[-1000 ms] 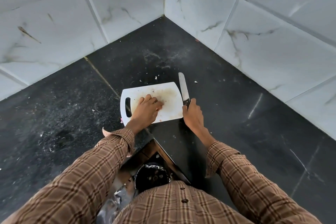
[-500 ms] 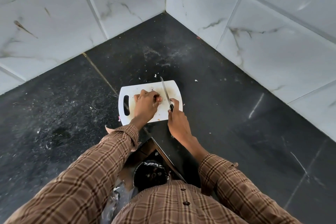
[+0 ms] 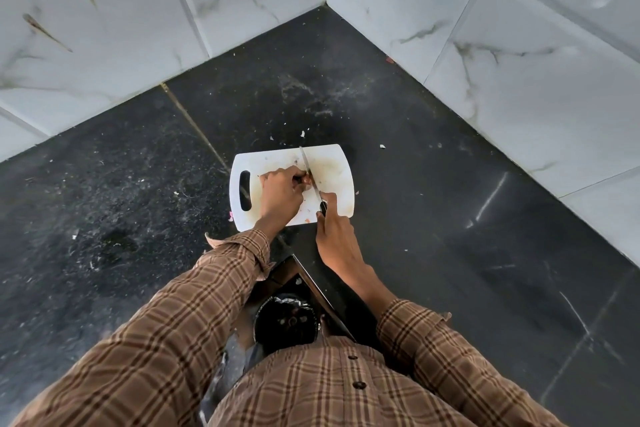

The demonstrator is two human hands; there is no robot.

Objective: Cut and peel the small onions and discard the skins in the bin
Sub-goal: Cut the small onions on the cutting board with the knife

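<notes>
Pinching a small reddish-brown onion (image 3: 306,179) under the curled fingertips of the left hand (image 3: 280,194), so as to stop it rolling on the white plastic cutting board with a handle slot (image 3: 334,168) lying beneath both hands. Gripping the dark handle of a narrow steel-bladed knife (image 3: 304,159) in the right hand (image 3: 334,229), forefinger seemingly laid along the spine for steadier downward pressure. With the blade set just right of the left fingertips and against the onion, probably trimming an end ahead of peeling. Beyond the hands, on the black speckled stone desk (image 3: 433,218), a few pale skin scraps (image 3: 302,133). Back towards the body, between the forearms and below the desk edge, a round bin with a black liner (image 3: 285,321), kept handy for dropped skins.
</notes>
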